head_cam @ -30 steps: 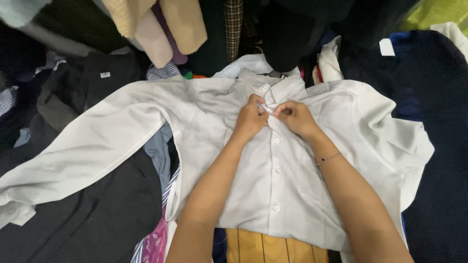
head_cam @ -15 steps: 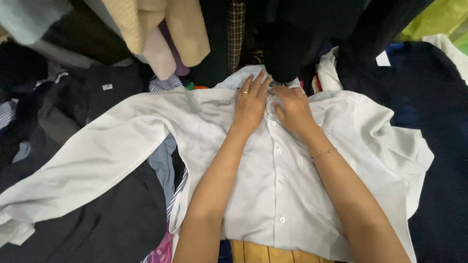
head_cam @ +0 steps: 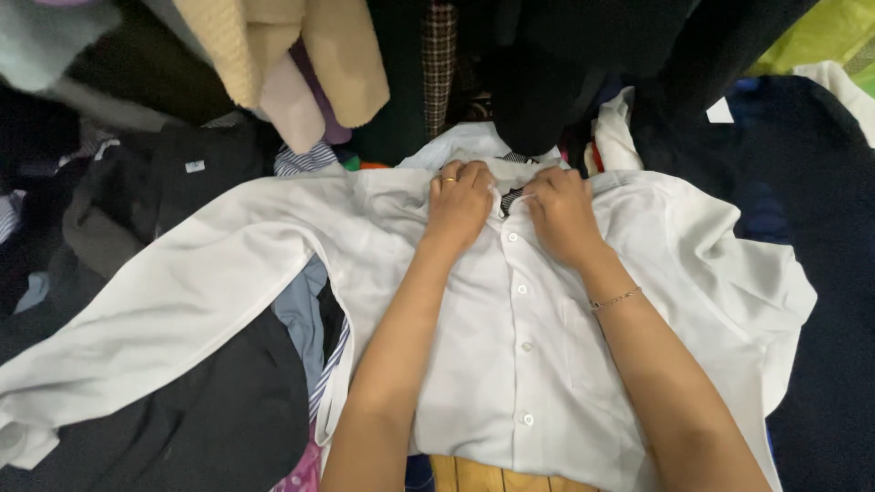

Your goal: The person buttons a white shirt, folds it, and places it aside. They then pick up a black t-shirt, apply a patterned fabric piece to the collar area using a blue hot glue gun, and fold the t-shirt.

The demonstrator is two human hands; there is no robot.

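Note:
A white button-up shirt (head_cam: 510, 364) lies face up and spread out over a pile of clothes, its left sleeve stretched toward the lower left. My left hand (head_cam: 458, 200), with a ring on one finger, grips the collar area on the left of the button line. My right hand (head_cam: 561, 211), a thin bracelet on its wrist, pinches the collar on the other side. Both hands meet at the shirt's neck, where a small dark gap shows between them.
Dark garments (head_cam: 182, 428) lie at the left and a dark blue one (head_cam: 820, 237) at the right. Hanging clothes, one beige knit (head_cam: 301, 55) and one checked (head_cam: 440, 64), crowd the top. A striped cloth (head_cam: 319, 364) and wooden slats (head_cam: 474, 476) show beneath the shirt.
Both hands moved up from the upper buttons to the shirt's collar, and the fingers now curl into the collar fabric. The view shifted slightly closer.

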